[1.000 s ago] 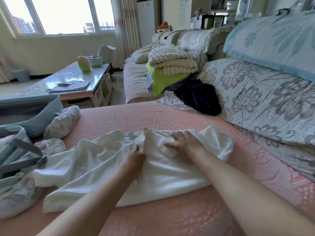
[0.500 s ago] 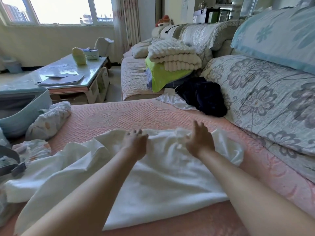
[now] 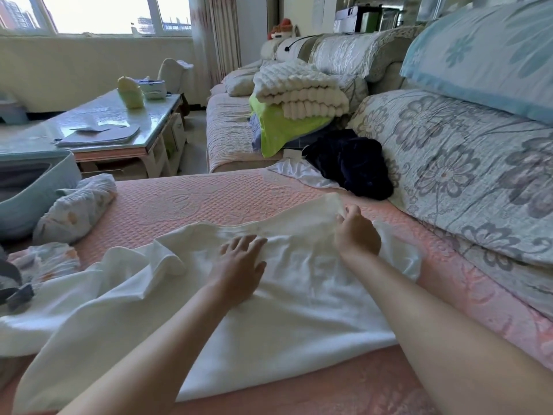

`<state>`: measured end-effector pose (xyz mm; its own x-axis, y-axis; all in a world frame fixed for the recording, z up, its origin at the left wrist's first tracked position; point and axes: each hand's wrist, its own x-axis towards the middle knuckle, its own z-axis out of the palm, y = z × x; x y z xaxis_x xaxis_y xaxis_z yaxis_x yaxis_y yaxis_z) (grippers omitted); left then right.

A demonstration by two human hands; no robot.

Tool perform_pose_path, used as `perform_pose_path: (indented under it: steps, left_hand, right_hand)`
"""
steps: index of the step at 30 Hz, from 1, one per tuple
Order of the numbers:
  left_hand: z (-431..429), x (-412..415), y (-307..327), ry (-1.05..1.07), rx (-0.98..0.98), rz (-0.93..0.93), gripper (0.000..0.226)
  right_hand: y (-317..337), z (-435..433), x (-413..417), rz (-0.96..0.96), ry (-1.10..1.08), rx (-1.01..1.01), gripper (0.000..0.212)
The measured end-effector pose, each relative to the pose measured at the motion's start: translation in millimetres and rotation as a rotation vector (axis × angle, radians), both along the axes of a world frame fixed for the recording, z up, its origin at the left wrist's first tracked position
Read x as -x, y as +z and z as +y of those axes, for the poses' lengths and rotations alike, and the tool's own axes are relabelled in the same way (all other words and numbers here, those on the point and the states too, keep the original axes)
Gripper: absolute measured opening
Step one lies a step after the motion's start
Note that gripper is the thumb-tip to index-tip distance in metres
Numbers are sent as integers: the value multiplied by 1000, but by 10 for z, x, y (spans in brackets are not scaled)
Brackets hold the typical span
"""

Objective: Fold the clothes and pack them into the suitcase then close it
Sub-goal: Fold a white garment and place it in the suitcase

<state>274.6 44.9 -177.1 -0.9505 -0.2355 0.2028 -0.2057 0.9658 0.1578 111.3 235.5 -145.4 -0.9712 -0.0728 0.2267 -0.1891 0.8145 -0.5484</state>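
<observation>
Pink quilted sofa seat (image 3: 209,202) carries white garment (image 3: 299,310), spread at centre under both hands. Since half second ago: left hand (image 3: 239,265) uncurled, now flat on cloth, fingers spread apart; right hand (image 3: 356,232) went from open to pinching far edge, fingers clamped on cloth, edge lifted into peak. Bare seat beyond far edge; right hem near floral back cushion (image 3: 449,163). Fabric thin, soft, wrinkled; left part bunched in folds. Rolled floral garment (image 3: 77,208) beside open pale-blue suitcase (image 3: 36,193) at left. Dark fuzzy garment (image 3: 350,163) heaped against cushion, well apart.
</observation>
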Motion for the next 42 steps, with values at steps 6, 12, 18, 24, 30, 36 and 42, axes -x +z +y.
perform_pose_path:
  steps: [6,12,18,24,30,36,42]
  left_hand:
    - [424,-412,4,-179,-81,33,31]
    - [696,-747,-73,-221,-32,-39,57]
    - [768,-914,-111,-206,-140,54,35]
    - [770,-1050,-195,-247,-84,162,38]
    - [803,-977,-243,-228,-75,274,23]
    - [879,-1038,-54,-178,-127,467,20]
    - [902,-1245,39,-383,-111,23,21]
  right_hand:
    - [72,340,-342,-164,100,-121,50]
    - [134,804,-917,-360,100,-466,44]
    - [128,1071,-1179,-159,97,-285,32]
    - [169,1172,-1146,-260,35,-72,37]
    - [86,1164,-1198,-241,84,-228,34]
    - [155,1192,-1122,-70,154,-185,37]
    - [210,1273,-1227,-122,293,-506,48]
